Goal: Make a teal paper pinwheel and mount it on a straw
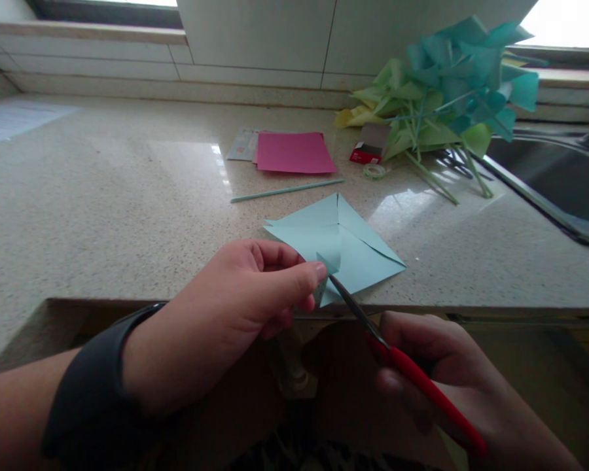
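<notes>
A light blue paper square (346,245) with diagonal creases and cuts lies at the counter's front edge. My left hand (235,307) pinches its near corner between thumb and fingers, so it is closed on the paper. My right hand (436,373), below the counter edge, grips red-handled scissors (402,360). Their dark blades reach up to the pinched corner of the paper. A black band sits on my left wrist.
A thin green stick (287,190) lies behind the paper. Pink paper sheets (294,152), a small red box (370,145) and a tape roll (374,171) sit further back. A heap of blue and green paper pinwheels (446,85) stands beside the sink (554,176).
</notes>
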The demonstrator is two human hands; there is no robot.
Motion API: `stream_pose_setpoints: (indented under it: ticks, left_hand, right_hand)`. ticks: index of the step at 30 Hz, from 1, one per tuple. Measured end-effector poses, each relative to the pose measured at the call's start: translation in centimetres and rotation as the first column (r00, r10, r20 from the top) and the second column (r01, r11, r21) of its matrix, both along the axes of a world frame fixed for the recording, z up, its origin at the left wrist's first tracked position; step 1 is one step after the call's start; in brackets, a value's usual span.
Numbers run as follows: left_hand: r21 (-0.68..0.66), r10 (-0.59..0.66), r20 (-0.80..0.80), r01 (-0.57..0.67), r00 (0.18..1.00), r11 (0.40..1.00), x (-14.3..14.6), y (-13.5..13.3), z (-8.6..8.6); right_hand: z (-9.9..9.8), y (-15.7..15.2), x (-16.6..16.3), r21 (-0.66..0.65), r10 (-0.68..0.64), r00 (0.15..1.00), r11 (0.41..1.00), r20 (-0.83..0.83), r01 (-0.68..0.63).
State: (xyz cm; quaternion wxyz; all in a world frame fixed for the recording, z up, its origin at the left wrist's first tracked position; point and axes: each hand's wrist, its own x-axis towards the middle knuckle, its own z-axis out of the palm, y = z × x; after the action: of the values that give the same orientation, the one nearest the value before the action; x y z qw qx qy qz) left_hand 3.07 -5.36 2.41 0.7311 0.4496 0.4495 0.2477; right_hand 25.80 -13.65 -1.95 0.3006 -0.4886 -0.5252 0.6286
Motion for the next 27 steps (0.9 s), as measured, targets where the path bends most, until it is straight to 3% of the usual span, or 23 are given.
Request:
stream_pose_setpoints:
  ticks: [16, 22, 27]
  left_hand:
    - [0.010, 0.008, -0.015, -0.008, 1.000, 1.000, -0.14, -0.06, -0.09]
    - [-0.003, 0.005, -0.006, -0.005, 1.000, 1.000, -0.21, -0.14, -0.10]
    - [0.009, 0.000, -0.014, 0.000, 1.000, 1.000, -0.19, -0.14, -0.06]
  right_hand:
    - [-0.09, 0.12, 0.25, 0.067, 0.012, 0.996, 0.998, 0.092, -0.018]
    - [0.10, 0.28, -0.01, -0.020, 0.015, 1.000, 1.000, 0.009, -0.015]
    - [0.11, 0.25, 0.01, 0.002, 0.003, 0.999, 1.000, 0.045, -0.003]
